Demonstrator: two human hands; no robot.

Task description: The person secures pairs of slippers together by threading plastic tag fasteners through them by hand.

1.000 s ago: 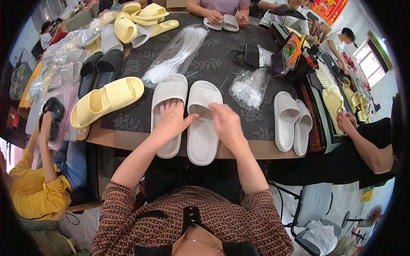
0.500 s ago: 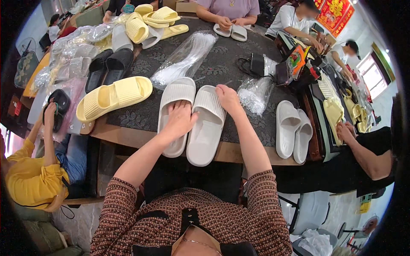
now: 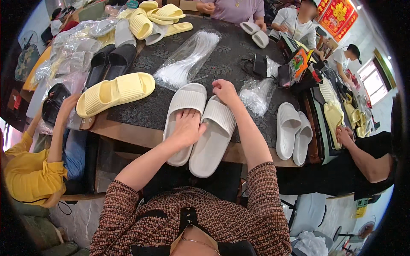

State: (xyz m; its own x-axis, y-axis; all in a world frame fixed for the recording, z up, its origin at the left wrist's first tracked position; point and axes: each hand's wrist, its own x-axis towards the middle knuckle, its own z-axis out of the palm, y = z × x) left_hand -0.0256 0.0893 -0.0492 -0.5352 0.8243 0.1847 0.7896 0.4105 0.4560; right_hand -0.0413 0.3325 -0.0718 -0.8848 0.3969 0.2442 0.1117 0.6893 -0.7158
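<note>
A pair of light grey slide slippers lies side by side at the table's near edge, heels overhanging. My left hand [image 3: 186, 129] reaches into the left grey slipper [image 3: 177, 158], fingers under its strap, with the thumb over the adjoining inner edges. At the toe of the right grey slipper [image 3: 209, 153], my right hand [image 3: 224, 91] is closed in a pinch, its fingers curled. Whatever is between those fingertips is too small to make out. Just beyond the toes lies a clear bag of thin white plastic strips [image 3: 185, 62].
Yellow slippers [image 3: 117, 94] and black slippers [image 3: 112, 62] lie to the left, near bagged pairs. Another grey pair [image 3: 288, 128] stands at right, below a smaller bag of white strips [image 3: 257, 94]. Co-workers sit around the dark-covered table [image 3: 141, 121].
The grey pair has shifted right and slightly nearer with my hands. My right fingers have curled in. Across the table, another grey pair has moved right. The left co-worker's hand has moved toward the yellow slippers.
</note>
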